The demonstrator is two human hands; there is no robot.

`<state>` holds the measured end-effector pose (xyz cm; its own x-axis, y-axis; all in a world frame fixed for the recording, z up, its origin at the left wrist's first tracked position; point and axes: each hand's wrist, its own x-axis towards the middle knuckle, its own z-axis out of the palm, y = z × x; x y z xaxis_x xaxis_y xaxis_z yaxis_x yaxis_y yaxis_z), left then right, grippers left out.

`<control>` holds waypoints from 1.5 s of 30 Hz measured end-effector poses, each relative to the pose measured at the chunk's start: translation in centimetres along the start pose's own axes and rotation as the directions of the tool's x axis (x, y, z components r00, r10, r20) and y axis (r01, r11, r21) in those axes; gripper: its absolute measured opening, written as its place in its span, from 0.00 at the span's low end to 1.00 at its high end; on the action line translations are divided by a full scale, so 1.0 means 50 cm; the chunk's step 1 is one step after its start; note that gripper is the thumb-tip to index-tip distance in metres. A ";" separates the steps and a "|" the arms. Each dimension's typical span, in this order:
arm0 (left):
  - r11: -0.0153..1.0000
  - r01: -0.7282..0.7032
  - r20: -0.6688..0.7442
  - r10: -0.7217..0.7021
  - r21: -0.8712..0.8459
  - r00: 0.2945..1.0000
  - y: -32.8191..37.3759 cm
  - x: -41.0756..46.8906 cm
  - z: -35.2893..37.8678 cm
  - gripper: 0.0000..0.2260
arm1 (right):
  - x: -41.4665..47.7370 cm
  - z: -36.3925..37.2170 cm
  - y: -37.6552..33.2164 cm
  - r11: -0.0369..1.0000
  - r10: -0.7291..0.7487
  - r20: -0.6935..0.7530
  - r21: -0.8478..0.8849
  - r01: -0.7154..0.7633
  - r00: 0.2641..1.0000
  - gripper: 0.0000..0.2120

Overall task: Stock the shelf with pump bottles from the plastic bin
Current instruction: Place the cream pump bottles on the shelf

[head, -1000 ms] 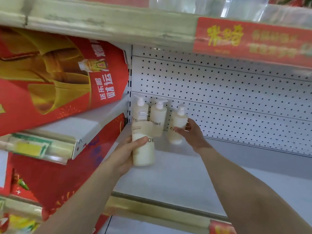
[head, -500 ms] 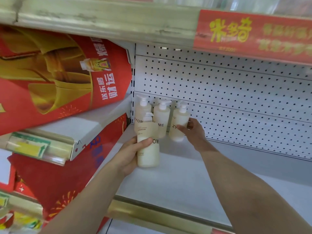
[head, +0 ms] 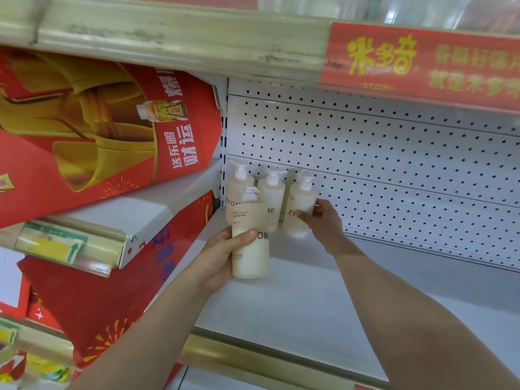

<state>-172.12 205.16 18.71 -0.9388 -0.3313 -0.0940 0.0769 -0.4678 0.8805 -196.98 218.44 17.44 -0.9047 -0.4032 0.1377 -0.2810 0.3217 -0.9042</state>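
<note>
Three cream pump bottles stand at the back left of the white shelf [head: 323,299], against the pegboard. My right hand [head: 323,223] grips the rightmost bottle [head: 299,204] of that row, fingers curled round its side. Beside it stand the middle bottle [head: 273,198] and the left bottle [head: 239,184]. In front of them my left hand [head: 225,257] holds a fourth cream bottle [head: 250,249] marked ZYOME upright, thumb across its front, low over the shelf surface. The plastic bin is out of view.
A white pegboard back panel [head: 394,164] closes the rear. The shelf above has a worn front rail with a red price banner [head: 422,60]. Red and gold gift boxes [head: 98,130] fill the neighbouring bay at left. A gold rail [head: 253,358] edges the shelf front.
My right hand has pushed the rightmost bottle back and a little closer to the row. My left hand with its bottle has stayed about where it was.
</note>
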 end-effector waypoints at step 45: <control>1.000 0.024 -0.046 -0.025 -0.020 0.999 0.040 -0.233 -0.111 0.30 | -0.212 0.221 -0.165 0.997 0.015 0.105 0.078 -0.023 0.994 0.31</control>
<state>-159.14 203.53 18.99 -0.9241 -0.3568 -0.1368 0.0614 -0.4920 0.8684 -181.54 210.62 18.97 -0.8703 -0.4858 0.0811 -0.2343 0.2634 -0.9358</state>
